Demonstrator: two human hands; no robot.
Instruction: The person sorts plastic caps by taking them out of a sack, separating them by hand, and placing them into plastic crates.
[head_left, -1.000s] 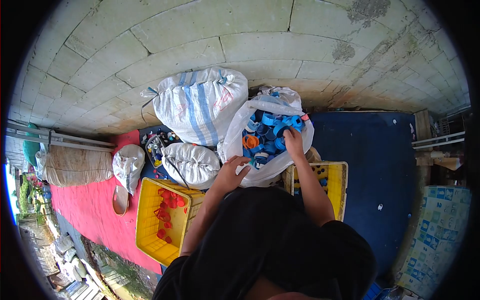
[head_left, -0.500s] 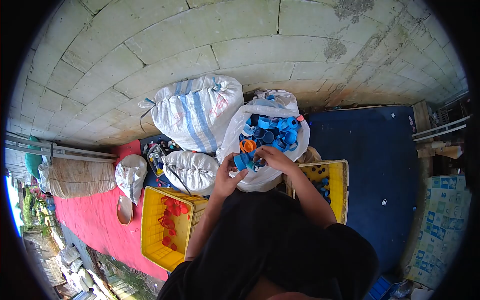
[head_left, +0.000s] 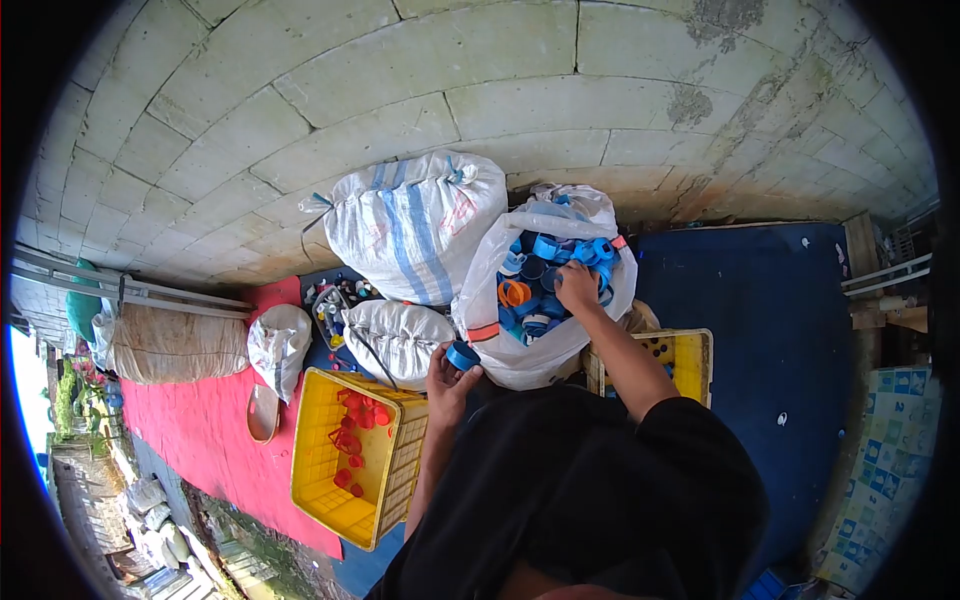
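My left hand [head_left: 449, 386] holds a blue cap [head_left: 462, 355] between thumb and fingers, just left of the open white sack [head_left: 607, 322]. The sack is full of blue caps [head_left: 545, 247], with an orange ring [head_left: 514, 293] among them. My right hand [head_left: 576, 287] reaches into the sack, its fingers down on the blue caps; whether they grip one is hidden.
A yellow crate [head_left: 372, 527] with red caps stands at the lower left, and another yellow crate [head_left: 692, 355] with dark and blue caps sits right of me. Closed white sacks [head_left: 415, 225] lie by the block wall [head_left: 500, 95]. Red matting [head_left: 215, 440] spreads left.
Both hands met over the sack's front half a second ago. Since then my left hand has drawn back left with a blue cap, and my right hand has returned among the caps.
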